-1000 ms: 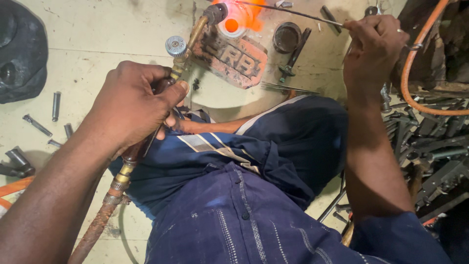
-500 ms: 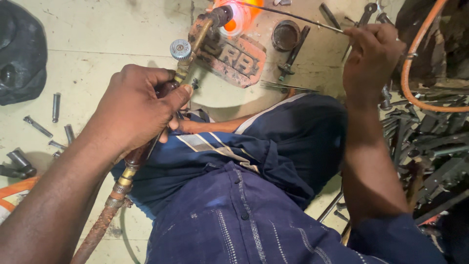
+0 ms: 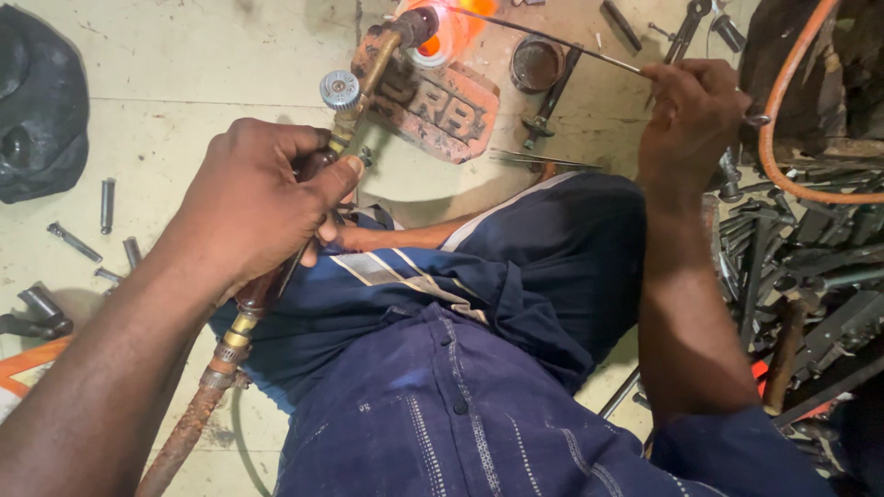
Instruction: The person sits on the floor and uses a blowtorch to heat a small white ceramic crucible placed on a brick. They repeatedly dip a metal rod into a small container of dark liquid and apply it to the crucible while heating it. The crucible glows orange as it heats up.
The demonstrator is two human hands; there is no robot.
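My left hand grips the brass handle of a gas torch with a round knurled knob; its rusty hose runs down past my wrist. The torch tip points at a glowing orange-hot spot at the top edge. My right hand pinches a thin metal filler rod whose far end reaches into the glow. Just below the flame lies a reddish brick with raised letters. My blue-clad legs fill the lower middle of the view.
A small round tin sits right of the brick. Bolts and metal pins lie scattered on the pale floor at left, beside a black bag. An orange hose and a heap of dark metal tools crowd the right.
The view has shifted, so torch, brick and flame sit higher and further right. Both hands keep their grips, the rod still at the glow.
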